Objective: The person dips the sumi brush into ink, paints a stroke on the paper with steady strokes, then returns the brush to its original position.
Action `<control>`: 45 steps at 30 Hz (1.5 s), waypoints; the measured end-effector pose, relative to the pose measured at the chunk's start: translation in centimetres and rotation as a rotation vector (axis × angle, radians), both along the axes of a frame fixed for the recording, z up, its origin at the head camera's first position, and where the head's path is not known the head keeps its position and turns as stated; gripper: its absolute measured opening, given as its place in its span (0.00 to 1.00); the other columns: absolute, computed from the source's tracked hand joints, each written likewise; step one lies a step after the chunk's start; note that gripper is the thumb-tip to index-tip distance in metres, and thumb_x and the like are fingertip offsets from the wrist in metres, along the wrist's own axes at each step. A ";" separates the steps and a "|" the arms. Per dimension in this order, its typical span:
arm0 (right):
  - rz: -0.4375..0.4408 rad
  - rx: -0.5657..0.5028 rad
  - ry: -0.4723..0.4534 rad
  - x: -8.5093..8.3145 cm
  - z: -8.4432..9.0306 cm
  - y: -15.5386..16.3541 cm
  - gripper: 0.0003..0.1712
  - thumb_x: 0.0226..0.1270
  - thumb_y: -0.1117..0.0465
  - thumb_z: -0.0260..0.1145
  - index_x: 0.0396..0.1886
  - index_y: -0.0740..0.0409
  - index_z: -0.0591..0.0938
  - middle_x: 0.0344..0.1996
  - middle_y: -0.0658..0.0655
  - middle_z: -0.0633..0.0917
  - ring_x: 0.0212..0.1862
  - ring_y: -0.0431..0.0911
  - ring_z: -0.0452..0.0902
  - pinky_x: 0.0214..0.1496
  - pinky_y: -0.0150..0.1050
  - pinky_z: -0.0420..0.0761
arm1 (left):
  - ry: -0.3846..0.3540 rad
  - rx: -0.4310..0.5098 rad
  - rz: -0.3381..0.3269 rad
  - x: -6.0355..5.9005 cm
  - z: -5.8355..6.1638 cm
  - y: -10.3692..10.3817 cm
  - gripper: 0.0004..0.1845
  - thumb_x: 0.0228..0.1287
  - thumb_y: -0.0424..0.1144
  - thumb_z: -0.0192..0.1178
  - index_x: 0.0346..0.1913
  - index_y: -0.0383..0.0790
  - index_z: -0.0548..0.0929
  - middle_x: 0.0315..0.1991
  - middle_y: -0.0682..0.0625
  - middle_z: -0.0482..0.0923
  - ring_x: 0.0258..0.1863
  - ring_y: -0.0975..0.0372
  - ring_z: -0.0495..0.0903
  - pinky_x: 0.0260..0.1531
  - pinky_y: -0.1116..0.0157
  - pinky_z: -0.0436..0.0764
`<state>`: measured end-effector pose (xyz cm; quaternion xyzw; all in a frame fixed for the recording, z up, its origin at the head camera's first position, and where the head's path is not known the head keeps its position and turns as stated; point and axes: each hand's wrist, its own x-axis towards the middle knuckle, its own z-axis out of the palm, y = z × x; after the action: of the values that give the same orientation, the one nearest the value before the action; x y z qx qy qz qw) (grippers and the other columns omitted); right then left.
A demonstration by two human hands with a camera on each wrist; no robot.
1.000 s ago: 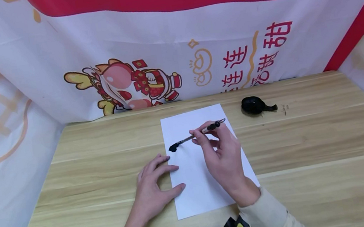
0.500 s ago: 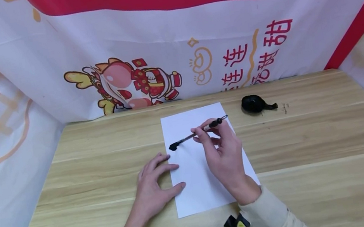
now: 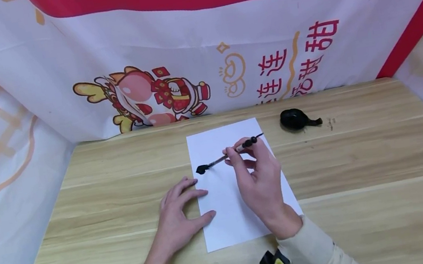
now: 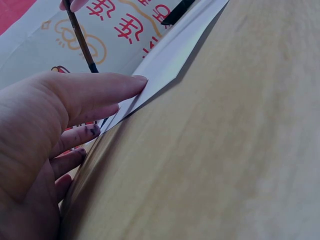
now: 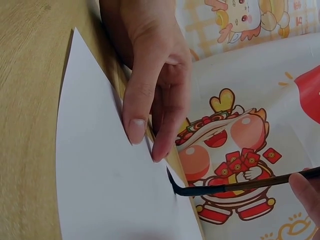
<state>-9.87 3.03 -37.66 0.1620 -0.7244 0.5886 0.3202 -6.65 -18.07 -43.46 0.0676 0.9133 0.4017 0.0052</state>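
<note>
A white sheet of paper (image 3: 226, 228) lies lengthwise before me on the wooden table. My right hand (image 3: 260, 184) grips a dark-handled writing brush (image 3: 220, 161) between thumb and fingers, over the sheet. The brush's black tip (image 3: 202, 169) is at the paper's left side; in the right wrist view its bristles (image 5: 202, 190) bend against the sheet. My left hand (image 3: 179, 219) rests at the paper's left edge with spread fingers, the thumb (image 4: 127, 85) and fingertips touching the margin. Dark smudges mark a finger (image 4: 92, 131) in the left wrist view.
A glossy black rounded object with a narrow stem (image 3: 293, 119) lies beyond the paper to the right, beside small dark marks (image 3: 331, 124) on the table (image 3: 372, 217). A printed white and red cloth (image 3: 180, 31) hangs along the table's back edge.
Both hands stay nearly in place. The upper end of the brush handle has tipped slightly, while its tip stays by the paper's left side. The head view has shifted a little.
</note>
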 end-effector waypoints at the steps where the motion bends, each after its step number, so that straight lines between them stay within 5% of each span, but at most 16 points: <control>1: -0.004 0.002 -0.004 0.0 0.0 0.0 0.11 0.75 0.68 0.70 0.49 0.69 0.77 0.43 0.63 0.89 0.43 0.52 0.93 0.41 0.31 0.91 | 0.002 -0.001 -0.001 0.0 0.0 0.0 0.23 0.55 0.49 0.83 0.55 0.56 0.91 0.78 0.51 0.74 0.84 0.46 0.61 0.81 0.34 0.50; 45: -0.045 0.013 0.003 0.4 0.4 -0.1 0.09 0.77 0.66 0.70 0.47 0.65 0.78 0.41 0.62 0.90 0.39 0.50 0.92 0.39 0.30 0.91 | 0.013 -0.003 0.003 -0.1 0.0 0.1 0.23 0.54 0.48 0.83 0.54 0.55 0.91 0.77 0.51 0.74 0.84 0.46 0.61 0.81 0.34 0.50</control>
<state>-9.51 2.96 -37.22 0.1486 -0.7311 0.5764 0.3334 -6.71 -17.96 -43.47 0.0688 0.9139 0.4000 -0.0011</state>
